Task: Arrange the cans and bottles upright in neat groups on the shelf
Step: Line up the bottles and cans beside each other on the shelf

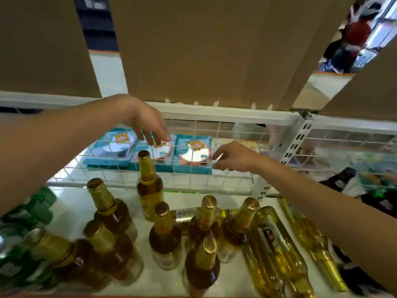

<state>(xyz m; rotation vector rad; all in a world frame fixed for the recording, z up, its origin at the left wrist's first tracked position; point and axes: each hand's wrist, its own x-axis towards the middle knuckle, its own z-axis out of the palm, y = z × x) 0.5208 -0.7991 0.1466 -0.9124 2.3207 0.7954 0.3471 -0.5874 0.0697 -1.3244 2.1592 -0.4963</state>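
Upright bottles (165, 229): amber, gold-capped, standing mid-shelf (137, 198).
Yellow bottles (277, 250): lying flat toward the right edge.
Left hand (148, 123): hovering over the rear bottle (149, 181), fingers dangling loose, gripping nothing.
Right hand (234, 158): reaching toward the back edge, fingers curling; can't tell if it's pinching anything.

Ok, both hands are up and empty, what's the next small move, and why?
Probably lower the right hand to the labelled yellow bottle lying on its side below it and stand it up; the amber bottles beside it already stand upright.
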